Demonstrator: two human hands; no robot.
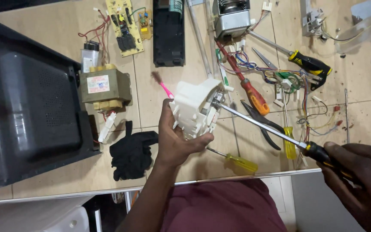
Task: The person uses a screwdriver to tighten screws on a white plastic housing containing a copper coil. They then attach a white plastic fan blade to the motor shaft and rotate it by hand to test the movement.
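Right hand (361, 180) grips screwdriver (258, 124) — tip at white plastic part (194, 107), clasped in left hand (174, 137).

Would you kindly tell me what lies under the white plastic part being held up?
Under the white plastic part, held by the left hand, a pink-handled brush pokes out on the tiled table. The brush's lower end and the tiles directly beneath are covered.

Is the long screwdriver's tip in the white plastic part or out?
In: the screwdriver tip meets the white plastic part, held by the left hand.
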